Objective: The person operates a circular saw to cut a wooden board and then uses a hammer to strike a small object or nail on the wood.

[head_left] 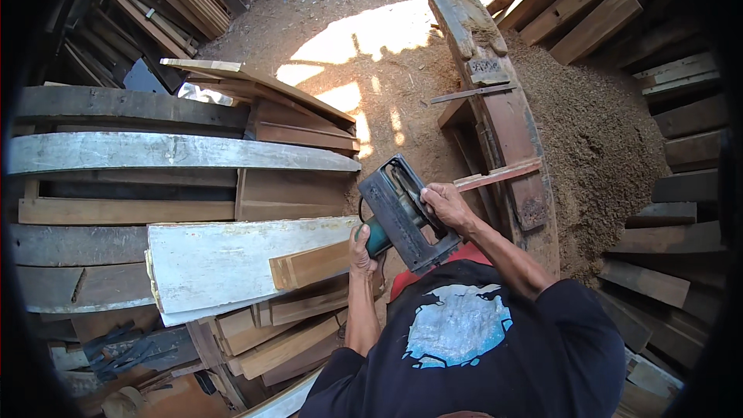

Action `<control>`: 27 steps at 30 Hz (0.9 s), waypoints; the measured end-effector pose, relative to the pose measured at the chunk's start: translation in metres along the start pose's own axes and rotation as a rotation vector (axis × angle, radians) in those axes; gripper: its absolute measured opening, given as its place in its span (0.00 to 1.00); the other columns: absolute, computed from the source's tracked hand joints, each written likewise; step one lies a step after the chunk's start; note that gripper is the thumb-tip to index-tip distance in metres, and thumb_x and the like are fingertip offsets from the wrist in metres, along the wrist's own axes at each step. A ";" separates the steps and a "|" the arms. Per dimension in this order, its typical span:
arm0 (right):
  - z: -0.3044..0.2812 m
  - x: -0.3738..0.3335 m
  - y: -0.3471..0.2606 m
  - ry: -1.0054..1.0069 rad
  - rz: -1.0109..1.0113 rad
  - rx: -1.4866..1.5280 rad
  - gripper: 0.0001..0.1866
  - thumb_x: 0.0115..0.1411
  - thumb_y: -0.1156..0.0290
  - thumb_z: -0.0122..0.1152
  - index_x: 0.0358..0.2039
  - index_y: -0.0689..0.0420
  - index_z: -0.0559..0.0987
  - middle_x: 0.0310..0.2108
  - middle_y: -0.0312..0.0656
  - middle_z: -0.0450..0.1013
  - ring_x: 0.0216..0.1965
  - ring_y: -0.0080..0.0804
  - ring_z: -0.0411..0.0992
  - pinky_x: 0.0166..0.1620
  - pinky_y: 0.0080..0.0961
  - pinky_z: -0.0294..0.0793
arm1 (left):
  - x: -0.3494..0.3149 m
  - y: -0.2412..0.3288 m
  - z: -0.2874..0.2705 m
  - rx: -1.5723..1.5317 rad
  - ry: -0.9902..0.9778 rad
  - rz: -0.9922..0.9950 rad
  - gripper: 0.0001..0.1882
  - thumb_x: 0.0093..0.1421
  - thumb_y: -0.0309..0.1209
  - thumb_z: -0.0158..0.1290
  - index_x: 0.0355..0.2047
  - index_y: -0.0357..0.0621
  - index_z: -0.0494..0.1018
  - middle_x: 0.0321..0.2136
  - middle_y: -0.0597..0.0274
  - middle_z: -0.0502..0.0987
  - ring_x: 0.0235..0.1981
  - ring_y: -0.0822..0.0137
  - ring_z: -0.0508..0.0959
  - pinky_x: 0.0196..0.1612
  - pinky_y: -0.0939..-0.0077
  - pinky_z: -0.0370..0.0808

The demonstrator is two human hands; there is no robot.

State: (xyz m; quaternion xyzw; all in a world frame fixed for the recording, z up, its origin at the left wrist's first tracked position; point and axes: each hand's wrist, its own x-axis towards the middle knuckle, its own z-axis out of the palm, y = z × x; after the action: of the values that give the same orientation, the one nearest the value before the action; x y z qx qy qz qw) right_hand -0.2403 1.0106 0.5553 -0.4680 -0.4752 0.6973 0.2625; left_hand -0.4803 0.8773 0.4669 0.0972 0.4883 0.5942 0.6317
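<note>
A handheld circular saw (406, 220) is tilted in front of my chest, its dark rectangular base plate facing up. My left hand (362, 251) is wrapped round the green motor housing at the saw's left side. At the right, my right hand (447, 206) grips near the edge of the base plate, thumb reaching toward its slot. The blade cannot be made out clearly. Just beyond my right hand, a thin reddish wood strip (503, 174) lies across a long wooden bench (544, 217). Left of my left hand, a short brown board (309, 265) rests on a white-painted panel (209, 263).
Stacked planks (124, 151) fill the left side. A sawdust heap (604, 155) lies right of the bench, with more timber (665, 240) along the far right. Sunlit, sawdust-covered ground (402, 85) stretches ahead. A narrow strip (474, 93) crosses the bench farther off.
</note>
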 end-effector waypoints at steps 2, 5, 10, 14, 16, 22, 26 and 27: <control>-0.018 0.009 0.005 0.041 -0.019 0.032 0.16 0.69 0.63 0.52 0.26 0.56 0.76 0.19 0.28 0.66 0.21 0.15 0.60 0.26 0.19 0.59 | 0.010 0.009 0.024 0.057 0.059 0.043 0.23 0.61 0.42 0.63 0.48 0.40 0.73 0.42 0.53 0.81 0.41 0.59 0.84 0.47 0.60 0.83; -0.038 0.024 0.008 0.033 -0.026 0.030 0.18 0.70 0.62 0.50 0.27 0.60 0.77 0.20 0.29 0.66 0.23 0.17 0.62 0.27 0.22 0.62 | 0.025 0.019 0.046 0.153 0.150 0.131 0.22 0.58 0.41 0.66 0.45 0.42 0.73 0.37 0.60 0.78 0.35 0.66 0.80 0.43 0.68 0.80; -0.063 0.063 0.011 0.094 -0.038 0.099 0.19 0.70 0.62 0.50 0.27 0.61 0.78 0.20 0.30 0.66 0.23 0.18 0.63 0.28 0.23 0.63 | 0.078 0.029 0.070 0.213 0.145 0.162 0.23 0.57 0.40 0.67 0.47 0.42 0.73 0.38 0.59 0.78 0.38 0.66 0.79 0.45 0.68 0.78; -0.073 0.092 0.016 0.173 -0.068 0.023 0.20 0.70 0.61 0.49 0.28 0.63 0.77 0.20 0.34 0.68 0.24 0.22 0.66 0.30 0.28 0.66 | 0.116 0.037 0.075 0.261 0.111 0.152 0.22 0.57 0.39 0.67 0.47 0.44 0.73 0.38 0.60 0.77 0.37 0.67 0.78 0.46 0.70 0.77; -0.072 0.113 0.019 0.205 -0.082 -0.028 0.20 0.70 0.61 0.49 0.28 0.64 0.77 0.20 0.36 0.68 0.25 0.24 0.67 0.30 0.31 0.68 | 0.137 0.038 0.066 0.309 0.131 0.174 0.22 0.57 0.38 0.67 0.47 0.44 0.73 0.37 0.61 0.77 0.37 0.68 0.78 0.45 0.71 0.77; -0.084 0.141 0.040 0.307 -0.093 -0.162 0.21 0.68 0.60 0.50 0.27 0.66 0.76 0.22 0.44 0.71 0.26 0.31 0.69 0.33 0.36 0.70 | 0.184 0.033 0.070 0.314 0.096 0.103 0.20 0.58 0.34 0.67 0.47 0.43 0.72 0.38 0.64 0.76 0.37 0.72 0.76 0.46 0.75 0.74; -0.082 0.150 0.041 0.322 -0.023 -0.108 0.21 0.68 0.59 0.50 0.28 0.66 0.77 0.22 0.45 0.71 0.26 0.31 0.69 0.32 0.35 0.69 | 0.204 0.026 0.055 0.363 0.102 0.083 0.22 0.57 0.36 0.67 0.48 0.43 0.72 0.38 0.64 0.75 0.39 0.72 0.74 0.47 0.75 0.72; -0.085 0.149 0.044 0.329 -0.001 -0.103 0.21 0.69 0.60 0.50 0.28 0.66 0.77 0.22 0.45 0.71 0.26 0.30 0.69 0.33 0.35 0.69 | 0.207 0.025 0.058 0.380 0.095 0.074 0.23 0.57 0.37 0.68 0.48 0.43 0.72 0.38 0.63 0.75 0.39 0.71 0.74 0.47 0.74 0.73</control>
State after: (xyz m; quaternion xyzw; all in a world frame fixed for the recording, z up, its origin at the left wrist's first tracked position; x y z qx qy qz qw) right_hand -0.2235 1.1494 0.4461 -0.5887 -0.4611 0.5858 0.3126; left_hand -0.4924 1.0859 0.4099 0.2047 0.6171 0.5180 0.5558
